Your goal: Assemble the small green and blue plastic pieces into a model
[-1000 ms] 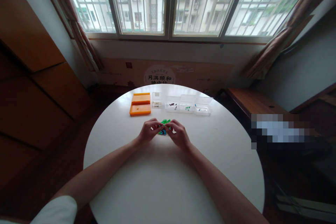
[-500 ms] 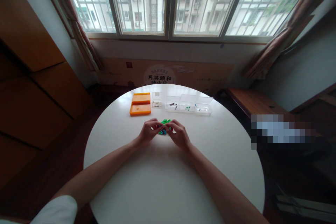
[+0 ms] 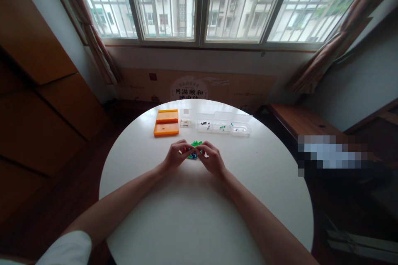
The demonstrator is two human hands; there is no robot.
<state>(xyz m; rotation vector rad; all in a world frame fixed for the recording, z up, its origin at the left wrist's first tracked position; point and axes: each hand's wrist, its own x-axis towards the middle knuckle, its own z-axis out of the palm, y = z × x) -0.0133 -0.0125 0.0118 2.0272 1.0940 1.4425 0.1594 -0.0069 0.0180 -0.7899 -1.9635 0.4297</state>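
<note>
Pile [image 3: 196,143] of small pieces, bright green mostly toward the far edge of the tabletop [image 3: 189,215], blue and dark ones toward the near edge. Compact heap, roughly midway between left and right edges, nearer the far one. Middle partly hidden; individual shapes too small to tell.

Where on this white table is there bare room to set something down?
The white table looks bare between the forearms, left of the left hand to the rim, and right of the right hand, bar a faint speck. It's crowded along the far side, with the orange box and clear boxes, and between the hands, with green and blue pieces.
</note>
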